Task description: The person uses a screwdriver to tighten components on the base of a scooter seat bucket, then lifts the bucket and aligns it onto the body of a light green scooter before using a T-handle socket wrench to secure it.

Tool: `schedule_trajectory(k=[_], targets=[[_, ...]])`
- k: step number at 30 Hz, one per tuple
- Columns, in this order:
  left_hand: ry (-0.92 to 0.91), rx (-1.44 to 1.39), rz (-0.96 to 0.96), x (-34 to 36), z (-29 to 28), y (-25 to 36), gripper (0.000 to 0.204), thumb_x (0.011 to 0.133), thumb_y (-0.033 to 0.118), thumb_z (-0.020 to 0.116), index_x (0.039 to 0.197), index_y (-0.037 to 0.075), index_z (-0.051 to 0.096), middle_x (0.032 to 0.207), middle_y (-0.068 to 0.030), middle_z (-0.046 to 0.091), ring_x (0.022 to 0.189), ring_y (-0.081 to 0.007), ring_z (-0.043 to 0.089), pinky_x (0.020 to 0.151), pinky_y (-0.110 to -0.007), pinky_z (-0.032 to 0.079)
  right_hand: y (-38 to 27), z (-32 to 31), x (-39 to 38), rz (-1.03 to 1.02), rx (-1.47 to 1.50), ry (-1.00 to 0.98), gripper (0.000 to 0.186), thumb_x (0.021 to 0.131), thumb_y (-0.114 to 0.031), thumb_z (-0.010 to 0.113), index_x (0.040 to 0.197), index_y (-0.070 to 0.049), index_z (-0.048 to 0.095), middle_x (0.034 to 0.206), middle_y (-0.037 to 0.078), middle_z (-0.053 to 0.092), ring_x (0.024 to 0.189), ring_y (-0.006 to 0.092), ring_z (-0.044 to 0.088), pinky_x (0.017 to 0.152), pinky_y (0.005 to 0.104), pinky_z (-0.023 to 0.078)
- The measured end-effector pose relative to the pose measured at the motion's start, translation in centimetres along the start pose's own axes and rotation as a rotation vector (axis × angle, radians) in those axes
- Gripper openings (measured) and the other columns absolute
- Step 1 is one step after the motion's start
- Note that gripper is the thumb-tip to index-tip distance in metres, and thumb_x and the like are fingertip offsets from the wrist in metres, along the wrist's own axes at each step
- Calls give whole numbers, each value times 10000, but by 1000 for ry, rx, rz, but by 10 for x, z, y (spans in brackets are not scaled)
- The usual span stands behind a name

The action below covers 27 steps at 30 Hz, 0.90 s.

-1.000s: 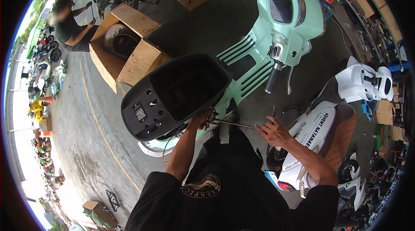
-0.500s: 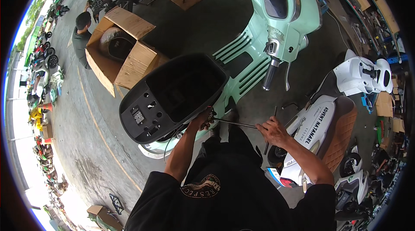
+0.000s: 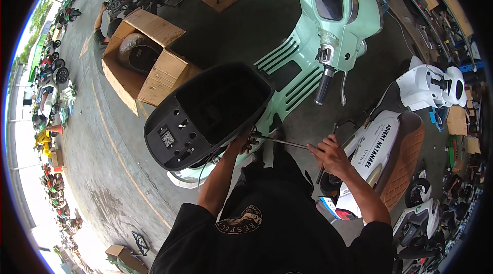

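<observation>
A mint-green scooter (image 3: 354, 51) stands before me with its seat off and a black under-seat storage tub (image 3: 154, 140) showing. My right hand (image 3: 330, 156) is closed round the crossbar of a long metal T-handle wrench (image 3: 286, 142). The wrench's shaft runs left to the scooter's side, just below the tub's edge. There my left hand (image 3: 246, 140) has its fingers curled at the shaft's far end. The wrench tip and what it meets are hidden by those fingers and the bodywork.
A cardboard box (image 3: 162, 79) holding a seat-like part stands beyond the tub. On the right is a white scooter (image 3: 377, 145) with a brown quilted seat. Shelves (image 3: 436, 22) line the far right. Behind the box another person's arm (image 3: 98, 20) shows.
My right hand and the wrench's crossbar have shifted slightly right, and the crossbar's tilt has changed. My left hand stays by the scooter's side. The other person has dropped lower behind the box.
</observation>
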<state>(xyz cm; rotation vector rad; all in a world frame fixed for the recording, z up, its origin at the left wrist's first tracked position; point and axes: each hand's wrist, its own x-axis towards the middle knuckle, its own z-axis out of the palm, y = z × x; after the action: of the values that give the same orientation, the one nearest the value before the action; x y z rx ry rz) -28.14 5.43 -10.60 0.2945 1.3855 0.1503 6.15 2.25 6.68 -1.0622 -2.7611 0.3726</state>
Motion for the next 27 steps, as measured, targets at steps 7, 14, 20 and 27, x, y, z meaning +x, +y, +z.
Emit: schedule_trajectory(k=[7,14,20,27], targets=[[46,-28,336,-14,9,-24,373,990,372,356,1305,192,443,865,-70,560,427,-82,360,349,-243,283,-8,3,5,203,221,147,279,729,-48,680,1007,-69,685,638,61,500,661,224,521,746,360,377],[23,149,616,-5,11,-36,405,983,138,367,1385,133,321,1005,-112,533,498,-71,404,386,-255,295,-12,6,-7,310,239,75,267,748,-70,667,1014,-58,687,675,63,556,704,211,538,781,354,366],[12,432,731,7,-3,-33,460,920,159,529,1356,174,384,958,-96,532,530,-101,433,435,-261,356,-14,6,-10,320,232,101,259,746,-52,662,1004,-51,683,688,71,570,703,227,545,765,361,369],[32,514,938,31,-31,-46,512,876,197,625,1348,204,427,885,-44,578,434,-78,339,366,-240,286,-16,9,2,282,269,134,255,747,-53,656,1001,-47,684,670,81,559,694,234,542,759,357,377]])
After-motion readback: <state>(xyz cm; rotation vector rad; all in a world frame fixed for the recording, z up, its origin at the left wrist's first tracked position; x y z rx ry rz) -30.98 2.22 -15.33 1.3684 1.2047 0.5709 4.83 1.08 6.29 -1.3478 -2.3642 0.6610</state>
